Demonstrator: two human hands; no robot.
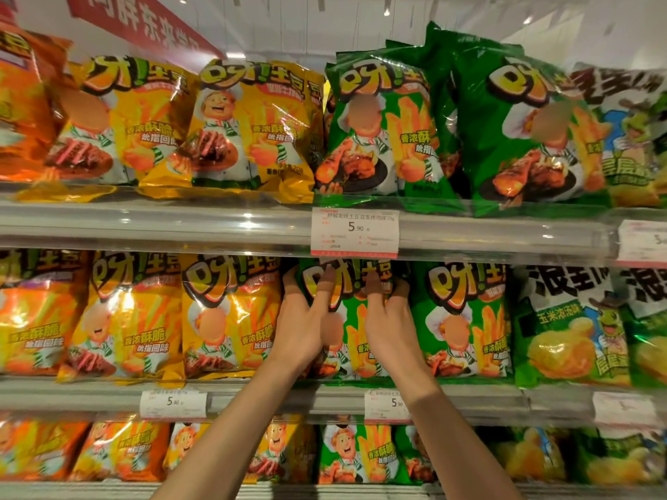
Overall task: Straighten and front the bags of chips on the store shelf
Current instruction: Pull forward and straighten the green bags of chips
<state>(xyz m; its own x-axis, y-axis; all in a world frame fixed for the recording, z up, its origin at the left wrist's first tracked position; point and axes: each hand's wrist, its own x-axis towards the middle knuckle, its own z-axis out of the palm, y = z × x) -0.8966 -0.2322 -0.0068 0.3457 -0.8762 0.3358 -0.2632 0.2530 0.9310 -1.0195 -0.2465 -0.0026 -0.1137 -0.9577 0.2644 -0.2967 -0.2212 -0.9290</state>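
Two hands are on one green bag of chips that stands at the front of the middle shelf, between a yellow bag on its left and a second green bag on its right. The left hand grips the bag's upper left corner, fingers curled round the edge and behind it; the right hand holds the upper right part the same way, fingers hooked over the top near the shelf rail above. The bag looks light and puffed with air, its foil skin thin, glossy and probably slippery, so it should yield and crinkle under any squeeze, and the chips inside would likely crush if pinched through the middle. The sealed top seam and the side edges seem the safest places to take it, as both hands do, since those parts are flat film with nothing brittle behind. Being so light, it will probably tip or slide easily, and its base should be settled squarely behind the shelf lip to keep it upright and facing out.
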